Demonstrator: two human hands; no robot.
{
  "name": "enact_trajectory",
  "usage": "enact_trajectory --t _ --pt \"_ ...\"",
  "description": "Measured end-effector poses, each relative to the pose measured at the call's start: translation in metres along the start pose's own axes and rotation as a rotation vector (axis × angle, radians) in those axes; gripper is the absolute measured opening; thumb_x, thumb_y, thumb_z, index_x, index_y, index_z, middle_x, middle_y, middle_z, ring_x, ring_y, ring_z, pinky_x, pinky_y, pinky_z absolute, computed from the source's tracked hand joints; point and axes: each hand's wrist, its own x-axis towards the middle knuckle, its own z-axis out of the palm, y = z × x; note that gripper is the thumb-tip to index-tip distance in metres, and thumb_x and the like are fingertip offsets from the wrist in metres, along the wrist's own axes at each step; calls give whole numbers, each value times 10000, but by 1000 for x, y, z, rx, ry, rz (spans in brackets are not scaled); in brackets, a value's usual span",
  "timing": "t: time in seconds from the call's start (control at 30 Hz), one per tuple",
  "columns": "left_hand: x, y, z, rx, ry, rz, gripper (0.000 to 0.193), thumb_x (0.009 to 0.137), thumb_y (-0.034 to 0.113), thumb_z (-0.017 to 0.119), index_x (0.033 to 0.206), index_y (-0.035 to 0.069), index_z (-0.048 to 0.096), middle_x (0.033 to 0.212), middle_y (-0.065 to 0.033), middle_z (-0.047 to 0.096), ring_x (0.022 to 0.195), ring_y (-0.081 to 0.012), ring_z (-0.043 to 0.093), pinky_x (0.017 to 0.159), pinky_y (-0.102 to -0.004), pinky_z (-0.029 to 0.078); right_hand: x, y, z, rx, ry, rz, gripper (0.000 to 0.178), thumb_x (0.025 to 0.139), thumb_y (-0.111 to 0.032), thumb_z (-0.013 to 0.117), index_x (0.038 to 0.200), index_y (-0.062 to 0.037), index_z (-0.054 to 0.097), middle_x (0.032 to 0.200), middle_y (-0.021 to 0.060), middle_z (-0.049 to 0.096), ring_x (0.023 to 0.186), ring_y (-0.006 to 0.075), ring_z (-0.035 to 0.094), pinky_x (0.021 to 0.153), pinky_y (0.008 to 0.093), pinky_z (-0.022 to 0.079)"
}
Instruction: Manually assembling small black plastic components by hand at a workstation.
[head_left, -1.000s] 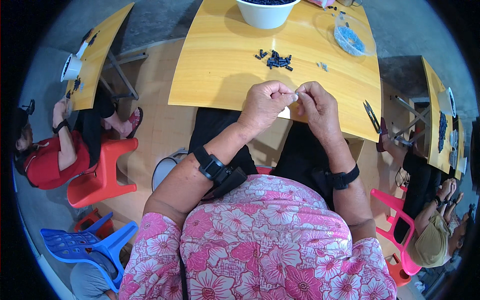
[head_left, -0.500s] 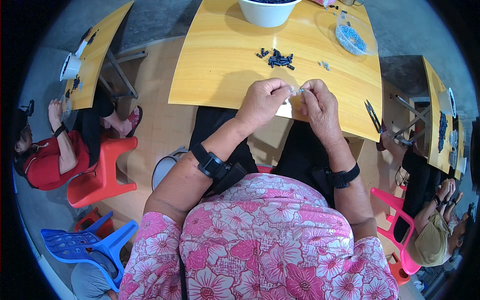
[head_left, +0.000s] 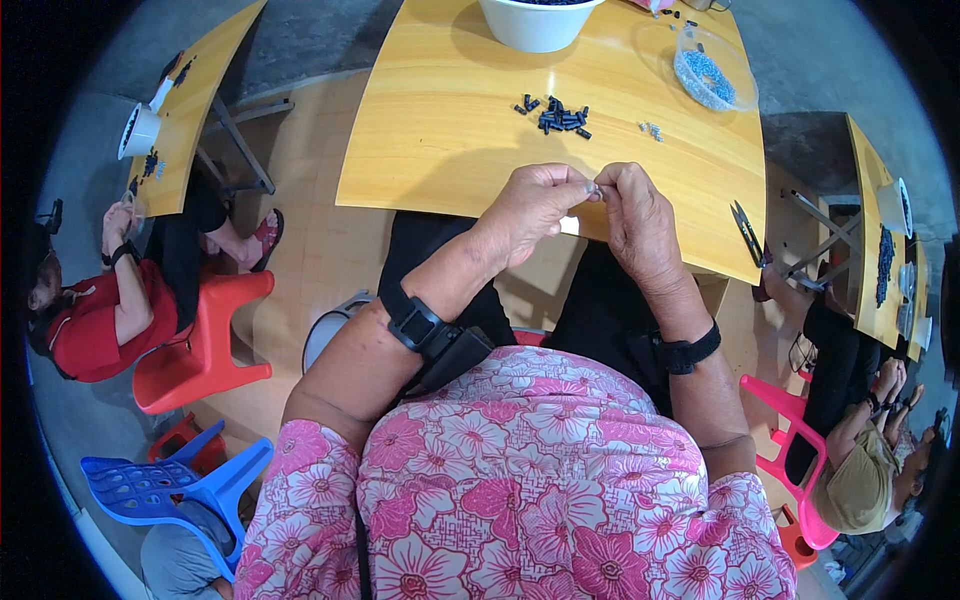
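Over the near edge of the yellow wooden table (head_left: pixel 420 150), my left hand (head_left: pixel 540 208) and my right hand (head_left: pixel 638 215) meet at the fingertips. Both are closed in a pinch around something tiny between them, too small and covered to name. Beyond my hands lies a loose pile of small black cylindrical parts (head_left: pixel 563 120). To the right of that pile sit a few small bluish-silver pieces (head_left: pixel 651 131). Small black thread snips (head_left: pixel 746 233) rest near the table's right edge.
A white tub (head_left: pixel 535 28) of dark parts stands at the far edge. A clear round container (head_left: pixel 738 85) with blue pieces is at the far right. People sit at side tables left and right, on red and pink plastic chairs; a blue chair (head_left: pixel 190 485) stands lower left.
My fingertips have come together from slightly apart, and the small bluish piece seen at my right fingertips is now mostly covered. The person at the left has drawn their hands together.
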Motion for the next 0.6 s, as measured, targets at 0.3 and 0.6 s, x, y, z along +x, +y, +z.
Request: enact_trajectory --t 0.3,0.6 --pt "4 -6 10 672 292 586 104 893 113 677 848 22 654 657 76 467 610 -31 422 542 -204 366 1 -3 4 -3 54 115 57 913 5 533 964 -17 520 842 148 553 750 324 597 675 376 488" --pt "7 -14 13 412 221 337 88 896 109 679 919 25 666 673 105 420 615 -3 368 529 -186 324 3 -7 3 -4 77 153 131 871 -32 593 984 -33 527 874 178 568 837 403 595 720 454 492"
